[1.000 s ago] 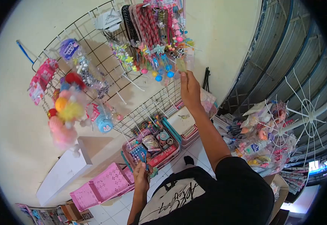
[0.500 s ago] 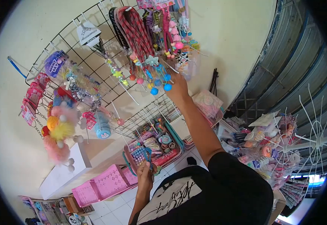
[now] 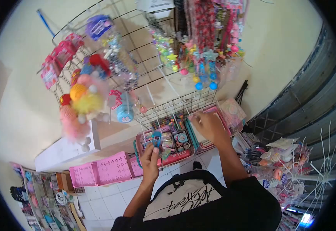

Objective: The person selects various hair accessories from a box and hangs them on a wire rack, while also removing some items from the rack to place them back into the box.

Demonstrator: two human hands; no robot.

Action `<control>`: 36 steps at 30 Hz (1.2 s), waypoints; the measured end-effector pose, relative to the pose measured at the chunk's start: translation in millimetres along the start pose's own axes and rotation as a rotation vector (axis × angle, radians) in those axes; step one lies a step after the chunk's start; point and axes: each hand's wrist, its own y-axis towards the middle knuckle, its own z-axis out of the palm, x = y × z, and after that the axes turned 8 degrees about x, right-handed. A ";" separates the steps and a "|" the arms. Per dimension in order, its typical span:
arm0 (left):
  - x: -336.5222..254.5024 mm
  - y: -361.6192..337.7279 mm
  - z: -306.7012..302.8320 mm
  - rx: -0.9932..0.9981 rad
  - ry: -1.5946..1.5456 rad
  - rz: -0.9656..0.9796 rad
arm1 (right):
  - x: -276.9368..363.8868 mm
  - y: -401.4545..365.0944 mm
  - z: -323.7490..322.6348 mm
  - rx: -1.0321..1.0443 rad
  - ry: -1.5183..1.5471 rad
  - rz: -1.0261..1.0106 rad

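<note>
My left hand (image 3: 150,158) is closed round a small blue item (image 3: 156,139), held in front of the basket of small goods (image 3: 171,158). To the right, my right hand (image 3: 206,125) is raised below the wire rack with its fingers curled; whether anything is between them is too small to tell. Above it, red patterned cords (image 3: 202,27) hang with blue beads (image 3: 199,86) at their lower ends. A second basket with a teal edge (image 3: 193,134) lies behind my right hand.
Fluffy pom-pom keychains (image 3: 85,102) hang at the left of the wire rack (image 3: 137,46). Below are a white shelf (image 3: 69,148) and pink baskets (image 3: 114,169). A white wire stand (image 3: 324,173) with packaged goods is at the right, beside a metal shutter (image 3: 291,92).
My right hand has come down from the hanging cords to the level of the baskets. My left hand still holds the blue item. The view has shifted, and the hanging goods sit farther right.
</note>
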 end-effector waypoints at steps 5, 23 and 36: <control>-56.1 41.0 5.8 -0.120 -0.062 0.186 | -17.9 -15.7 48.7 0.232 -0.232 -0.132; -45.8 150.0 5.7 -0.206 -0.506 0.182 | -25.9 -50.8 43.3 0.248 -0.285 -0.131; -10.2 169.7 10.0 -0.352 -0.266 0.254 | -37.3 -65.6 52.3 0.354 -0.303 -0.216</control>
